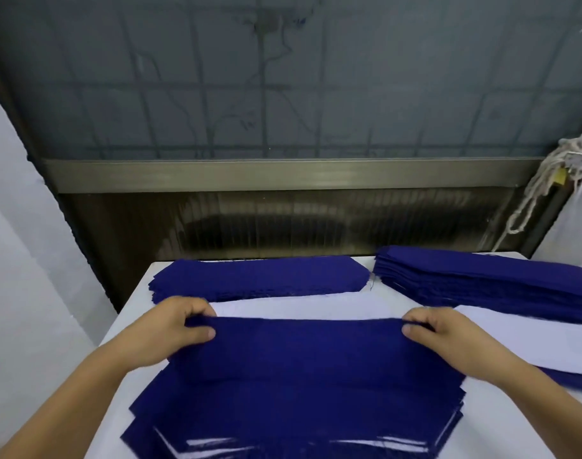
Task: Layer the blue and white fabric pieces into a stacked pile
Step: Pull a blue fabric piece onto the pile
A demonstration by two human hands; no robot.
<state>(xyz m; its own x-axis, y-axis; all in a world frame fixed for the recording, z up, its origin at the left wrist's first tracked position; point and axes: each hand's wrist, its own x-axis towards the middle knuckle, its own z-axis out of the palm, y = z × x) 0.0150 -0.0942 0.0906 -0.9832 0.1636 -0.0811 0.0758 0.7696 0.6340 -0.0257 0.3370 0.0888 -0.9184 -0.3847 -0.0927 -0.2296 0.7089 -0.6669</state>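
A deep blue fabric piece (302, 346) lies across the near middle of the white table (382, 293), a long strip with plain matte weave and a straight far edge, resting on top of the near pile (283, 422) of like blue pieces, where slivers of white show between the layers at the front. The left hand (170, 329) pinches the strip's far left corner, thumb on top of the cloth and fingers curled over the edge behind it. Behind that hand a flat stack of blue pieces (259, 278) with clipped corners sits at the table's back edge, and a white sheet (299, 308) shows just beyond the held strip. The right hand (448, 339) pinches the far right corner the same way, thumb on the cloth and fingers curled round the edge. The strip's long axis runs left to right between the two hands, its far edge drawn straight. To the right a thicker blue stack (481, 279) rests partly on white fabric (531, 339), angled toward the table's right side.
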